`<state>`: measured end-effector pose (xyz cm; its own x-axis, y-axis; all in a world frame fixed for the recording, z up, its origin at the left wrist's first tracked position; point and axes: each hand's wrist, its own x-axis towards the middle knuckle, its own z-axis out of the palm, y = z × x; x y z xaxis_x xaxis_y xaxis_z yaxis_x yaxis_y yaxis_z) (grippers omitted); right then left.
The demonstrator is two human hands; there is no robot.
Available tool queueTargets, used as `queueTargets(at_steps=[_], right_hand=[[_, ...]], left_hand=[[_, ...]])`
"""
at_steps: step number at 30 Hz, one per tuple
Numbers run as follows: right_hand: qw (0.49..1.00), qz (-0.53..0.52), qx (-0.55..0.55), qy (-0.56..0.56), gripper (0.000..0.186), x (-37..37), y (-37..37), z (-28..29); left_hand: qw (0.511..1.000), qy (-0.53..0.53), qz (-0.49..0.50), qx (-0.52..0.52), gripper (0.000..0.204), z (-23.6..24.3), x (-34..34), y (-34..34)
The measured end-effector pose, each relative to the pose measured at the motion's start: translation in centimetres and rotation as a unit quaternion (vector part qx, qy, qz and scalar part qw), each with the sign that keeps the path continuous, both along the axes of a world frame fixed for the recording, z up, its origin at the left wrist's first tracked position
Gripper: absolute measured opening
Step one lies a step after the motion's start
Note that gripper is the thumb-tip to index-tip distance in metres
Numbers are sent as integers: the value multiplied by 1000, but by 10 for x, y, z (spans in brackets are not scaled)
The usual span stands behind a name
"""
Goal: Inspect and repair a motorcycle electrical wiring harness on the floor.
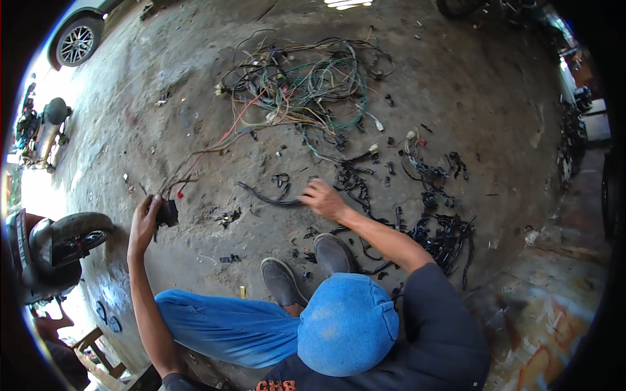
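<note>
At the left, my left hand [145, 221] is closed around a black box-shaped part [167, 213] with thin wires coming out of it. A small red piece [180, 194] hangs beside it. From that part, red and brown wires [225, 140] run across the floor to a large tangle of multicoloured wiring [306, 85]. Near the middle, my right hand [323, 199] is closed on the end of a curved black tube [267, 197], which lies on the concrete. What the fingertips press on is partly hidden.
Black tubing and tape scraps [443, 234] are heaped at the right, with loose connectors [417, 153] above them. My shoes [280, 280] stand close below my right hand. Motorcycles [55, 247] and a car wheel [76, 45] line the left side. Another person's arm [55, 319] shows at lower left.
</note>
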<state>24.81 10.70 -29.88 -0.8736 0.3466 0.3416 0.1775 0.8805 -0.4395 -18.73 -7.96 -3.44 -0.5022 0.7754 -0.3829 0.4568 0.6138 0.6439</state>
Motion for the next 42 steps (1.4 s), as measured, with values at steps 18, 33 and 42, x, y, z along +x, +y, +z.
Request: queueTargets(at_steps=[18,33,42], right_hand=[[950,-178,-91,-240,54,153,-110,60],[741,-608,31,-283,42,331,-114,38],[850,-518,39,-87,46,188,58,58]], left_hand=[[979,36,-189,-67,55,-21,59,53],[993,-4,107,55,38,-25,-32,8],[998,42,27,46,40,-34,-34,8]])
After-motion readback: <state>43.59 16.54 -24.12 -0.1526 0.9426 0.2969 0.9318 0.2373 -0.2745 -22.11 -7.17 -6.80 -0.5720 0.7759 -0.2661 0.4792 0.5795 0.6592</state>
